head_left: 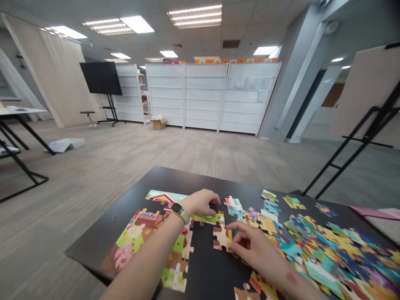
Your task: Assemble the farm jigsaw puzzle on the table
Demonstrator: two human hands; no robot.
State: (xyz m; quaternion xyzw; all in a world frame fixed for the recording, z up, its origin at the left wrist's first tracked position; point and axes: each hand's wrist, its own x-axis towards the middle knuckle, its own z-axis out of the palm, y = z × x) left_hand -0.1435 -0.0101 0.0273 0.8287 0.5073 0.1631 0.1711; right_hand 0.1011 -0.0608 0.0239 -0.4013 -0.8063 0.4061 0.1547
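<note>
A partly joined farm jigsaw [134,233] lies on the black table, showing a pig, a hen and a red barn. My left hand [203,203], with a watch [179,210] on its wrist, rests over the jigsaw's upper right part. Its fingers are bent and apart, their tips by a green puzzle piece [200,218]. Between the thumb and forefinger of my right hand [250,243] is the right edge of a brown-and-white puzzle piece [220,237]. That piece lies just below the green strip, at the table surface. The right hand's other fingers are curled and partly hidden.
Many loose puzzle pieces [331,246] are heaped on the table's right side, some overlapping. A few brown pieces [245,292] lie at the near edge. A pink-edged item [375,212] sits at far right. Beyond the table [103,233] are carpet, white shelves [206,96] and an easel-like stand [353,146].
</note>
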